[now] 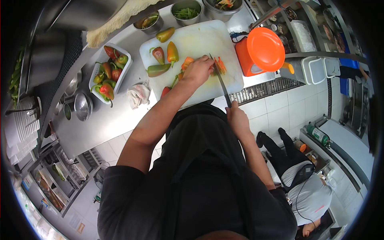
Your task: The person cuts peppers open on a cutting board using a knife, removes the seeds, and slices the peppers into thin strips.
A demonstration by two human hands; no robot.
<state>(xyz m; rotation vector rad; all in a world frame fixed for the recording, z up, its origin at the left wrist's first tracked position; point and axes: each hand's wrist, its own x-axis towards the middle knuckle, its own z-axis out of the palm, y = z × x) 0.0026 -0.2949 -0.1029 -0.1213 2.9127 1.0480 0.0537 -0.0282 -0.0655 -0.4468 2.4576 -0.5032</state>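
Note:
On a white cutting board (200, 36), my left hand (198, 71) presses a piece of pepper with its fingers bent together. My right hand (238, 120) is wrapped round the handle of a knife (223, 86), whose blade lies beside my left fingertips. Thin orange pepper strips (220, 65) rest just right of the blade. Whole peppers, among them a yellow-orange one (172, 53) and a green one (158, 70), lie on the board's left side. More pepper pieces are partly hidden under my left hand and forearm.
A white basket of peppers (125, 76) and a crumpled cloth (139, 95) are on the left. Metal bowls (187, 12) stand behind the board. An orange container (262, 52) is at its right. Another person (308, 196) is at the lower right.

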